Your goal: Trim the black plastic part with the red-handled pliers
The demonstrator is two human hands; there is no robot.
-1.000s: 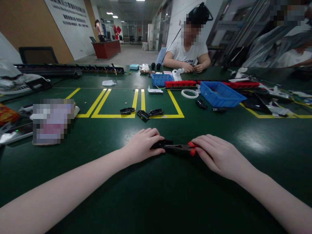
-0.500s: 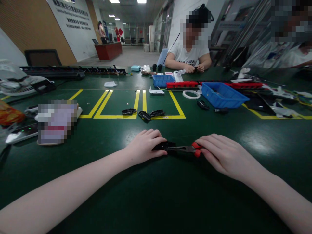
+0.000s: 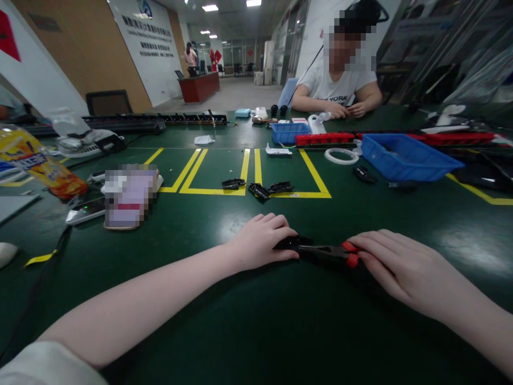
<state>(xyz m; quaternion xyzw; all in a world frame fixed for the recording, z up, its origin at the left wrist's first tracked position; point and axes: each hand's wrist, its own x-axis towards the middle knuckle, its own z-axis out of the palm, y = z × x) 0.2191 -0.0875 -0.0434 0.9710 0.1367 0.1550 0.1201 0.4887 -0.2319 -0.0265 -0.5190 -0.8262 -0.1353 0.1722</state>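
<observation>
A small black part (image 3: 289, 244) is pinched between the thumb and fingers of my left hand (image 3: 262, 243), low over the green table. My right hand (image 3: 395, 262) is closed round the red handles of a pair of pliers (image 3: 326, 250). The pliers point left, and their jaws meet the black part; whether they grip it is hard to tell. Beyond my hands, three similar black pieces lie near the yellow tape: one at the left (image 3: 233, 184), one in the middle (image 3: 259, 191) and one at the right (image 3: 281, 186).
Farther right are a blue bin (image 3: 409, 158), a white ring (image 3: 341, 156) and another black piece (image 3: 364, 175). A smaller blue bin (image 3: 290, 132) sits near a seated person (image 3: 336, 88). At the left are a phone (image 3: 130, 200) and an orange bottle (image 3: 44, 163).
The view has turned left, so the table and both hands appear farther right. The orange bottle shows more fully. Both hands keep their hold, with the pliers still at the black part.
</observation>
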